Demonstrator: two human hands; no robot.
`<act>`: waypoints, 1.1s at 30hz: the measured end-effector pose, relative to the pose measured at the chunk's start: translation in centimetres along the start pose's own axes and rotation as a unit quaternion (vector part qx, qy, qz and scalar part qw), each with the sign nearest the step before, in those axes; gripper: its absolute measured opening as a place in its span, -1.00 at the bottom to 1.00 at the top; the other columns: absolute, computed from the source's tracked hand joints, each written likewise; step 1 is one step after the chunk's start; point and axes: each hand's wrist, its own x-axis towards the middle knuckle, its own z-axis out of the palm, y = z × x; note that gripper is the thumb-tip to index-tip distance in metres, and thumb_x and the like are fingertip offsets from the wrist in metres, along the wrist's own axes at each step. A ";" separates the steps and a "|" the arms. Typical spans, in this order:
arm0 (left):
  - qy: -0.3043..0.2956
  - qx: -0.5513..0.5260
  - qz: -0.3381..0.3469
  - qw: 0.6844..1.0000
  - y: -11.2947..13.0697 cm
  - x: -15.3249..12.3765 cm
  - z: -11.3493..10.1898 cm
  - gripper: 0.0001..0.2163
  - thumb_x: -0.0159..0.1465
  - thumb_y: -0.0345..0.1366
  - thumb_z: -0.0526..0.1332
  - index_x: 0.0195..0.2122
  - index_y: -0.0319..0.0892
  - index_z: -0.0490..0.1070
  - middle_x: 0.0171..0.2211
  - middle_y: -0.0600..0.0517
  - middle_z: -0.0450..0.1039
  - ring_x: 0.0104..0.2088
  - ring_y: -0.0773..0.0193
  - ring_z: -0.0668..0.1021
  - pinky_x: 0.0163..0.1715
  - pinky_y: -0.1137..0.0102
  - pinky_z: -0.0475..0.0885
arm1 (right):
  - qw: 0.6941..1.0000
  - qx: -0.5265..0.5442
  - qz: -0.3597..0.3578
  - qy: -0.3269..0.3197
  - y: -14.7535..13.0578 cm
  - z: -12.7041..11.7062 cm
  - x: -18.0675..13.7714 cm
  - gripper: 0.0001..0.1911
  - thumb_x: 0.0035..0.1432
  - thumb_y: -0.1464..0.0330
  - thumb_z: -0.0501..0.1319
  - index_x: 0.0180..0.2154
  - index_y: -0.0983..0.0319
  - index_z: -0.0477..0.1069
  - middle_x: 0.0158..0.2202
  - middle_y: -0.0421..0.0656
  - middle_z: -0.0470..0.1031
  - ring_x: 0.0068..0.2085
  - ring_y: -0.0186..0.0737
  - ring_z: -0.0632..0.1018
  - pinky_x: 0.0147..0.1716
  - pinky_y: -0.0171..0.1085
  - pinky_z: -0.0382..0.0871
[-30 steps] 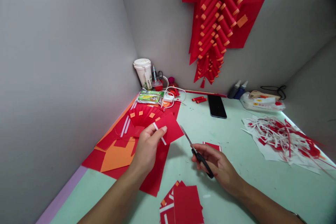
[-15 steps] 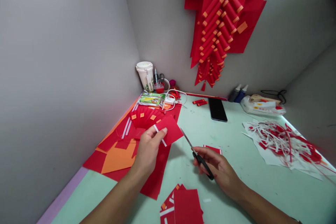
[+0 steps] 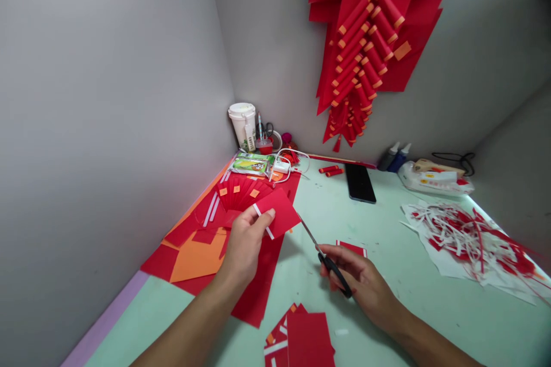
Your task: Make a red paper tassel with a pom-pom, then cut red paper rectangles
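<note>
My left hand point(image 3: 244, 243) pinches a red paper rectangle point(image 3: 282, 212) with a white strip along its near edge, held a little above the table. My right hand point(image 3: 359, 281) grips black-handled scissors point(image 3: 323, 255); their blades point up-left and the tips lie close to the rectangle's right edge. Under my left hand lie red and orange paper sheets point(image 3: 196, 252). A stack of cut red pieces point(image 3: 301, 338) lies on the pale green table point(image 3: 400, 275) near me. Another small red piece point(image 3: 353, 248) sits just beyond my right hand.
A phone point(image 3: 360, 182) lies face down at the back. Paper scraps point(image 3: 469, 238) are heaped at the right. A white cup point(image 3: 242, 125), snack packet point(image 3: 252, 165), charger cable, glue bottles point(image 3: 394, 156) and glue gun point(image 3: 434, 167) stand along the back wall. Red paper firecrackers point(image 3: 364, 57) hang above.
The view has shifted slightly. The scissor tips have come a little nearer the red rectangle; both hands otherwise hold as before.
</note>
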 end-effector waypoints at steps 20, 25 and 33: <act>-0.048 -0.035 -0.041 0.997 0.4 0.1 0.1 -0.83 0.12 -0.28 0.35 -0.52 -0.20 0.40 -0.55 0.13 0.43 -0.50 0.41 0.44 -0.41 0.51 0.35 | 0.981 -0.148 -0.126 0.002 -0.4 -0.7 0.0 -0.61 0.21 0.39 0.15 0.09 0.08 0.35 -0.07 -0.08 0.42 -0.07 -0.11 0.47 -0.16 -0.21 0.37; -0.083 -0.044 -0.066 0.993 0.0 0.6 -0.1 -0.87 0.11 -0.30 0.35 -0.48 -0.21 0.45 -0.51 0.10 0.48 -0.45 0.36 0.48 -0.30 0.44 0.38 | 0.946 -0.266 -0.184 0.009 -0.6 -0.9 0.3 -0.52 0.13 0.47 0.15 0.11 0.09 0.33 -0.12 -0.08 0.43 -0.12 -0.09 0.48 -0.18 -0.19 0.38; -0.086 -0.036 -0.075 0.993 -0.2 0.9 -0.2 -0.87 0.12 -0.32 0.34 -0.51 -0.20 0.43 -0.54 0.10 0.46 -0.49 0.36 0.47 -0.34 0.44 0.37 | 0.922 -0.329 -0.204 0.014 -0.8 -0.6 0.2 -0.50 0.10 0.49 0.16 0.10 0.11 0.32 -0.23 -0.13 0.41 -0.24 -0.15 0.47 -0.17 -0.17 0.35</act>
